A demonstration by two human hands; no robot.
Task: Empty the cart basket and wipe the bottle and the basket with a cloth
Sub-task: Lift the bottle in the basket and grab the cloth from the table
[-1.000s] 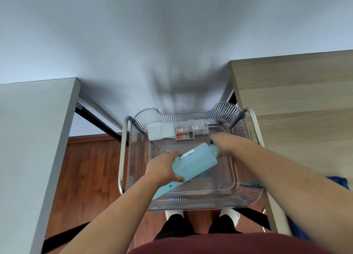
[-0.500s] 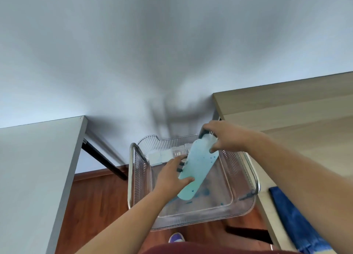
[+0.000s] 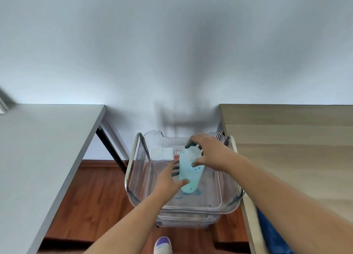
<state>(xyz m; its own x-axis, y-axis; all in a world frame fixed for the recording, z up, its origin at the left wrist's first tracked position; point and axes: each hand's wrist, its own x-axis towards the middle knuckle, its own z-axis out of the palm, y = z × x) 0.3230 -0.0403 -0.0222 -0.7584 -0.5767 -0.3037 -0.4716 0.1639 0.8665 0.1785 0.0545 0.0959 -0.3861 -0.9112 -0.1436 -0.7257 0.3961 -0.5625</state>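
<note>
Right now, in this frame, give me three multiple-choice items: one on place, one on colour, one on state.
1. Where is the blue cloth?
A. in the basket
B. on the wooden table's near edge
C. on the grey table

2. What colour is the bottle?
A. light blue
B. red
C. black

3. How is the bottle held?
A. lying flat, untouched
B. by one hand
C. by both hands, nearly upright

Answers: 1 B, it lies on the wooden table; 2 A, its body is pale blue; 3 C, the left hand grips low and the right hand near the top, above the basket.

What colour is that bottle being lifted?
Pale blue bottle with darker blue speckles, seen in the head view.
</note>
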